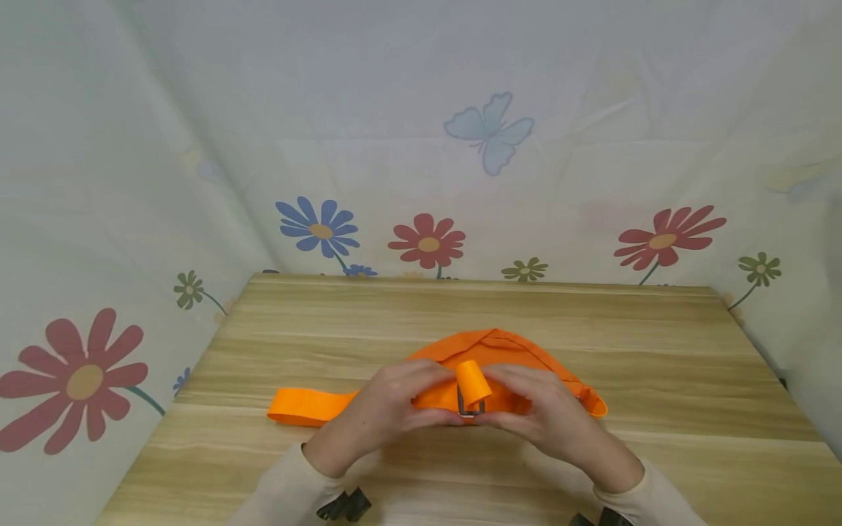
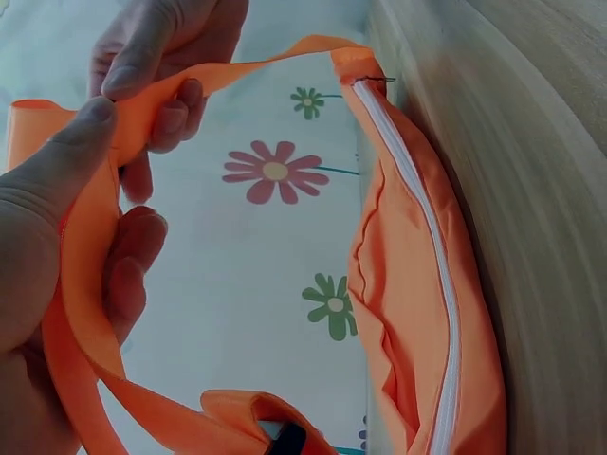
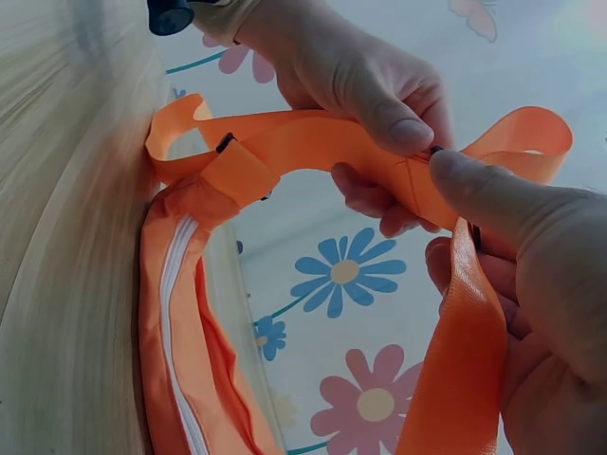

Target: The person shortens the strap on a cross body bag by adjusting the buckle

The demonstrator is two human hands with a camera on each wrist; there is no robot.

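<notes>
An orange waist bag (image 1: 493,345) stands on the table, its white zipper (image 2: 432,227) running along its side in the left wrist view. Its orange webbing strap (image 3: 322,142) is raised in front of the bag. My left hand (image 1: 395,398) pinches the strap from the left, thumb and fingers on either face. From the right, my right hand (image 1: 546,405) pinches it too, the thumbs nearly meeting. Between the fingertips sits a dark slider buckle (image 1: 470,402), and a strap loop (image 1: 472,380) bulges up through it. The fingers partly hide the buckle in both wrist views.
A strap loop (image 1: 309,406) lies out to the left on the wooden table (image 1: 329,314). Near the bag's end there is a dark clip (image 2: 286,438) on the strap. Behind the table hangs a flower-printed white curtain (image 1: 368,146).
</notes>
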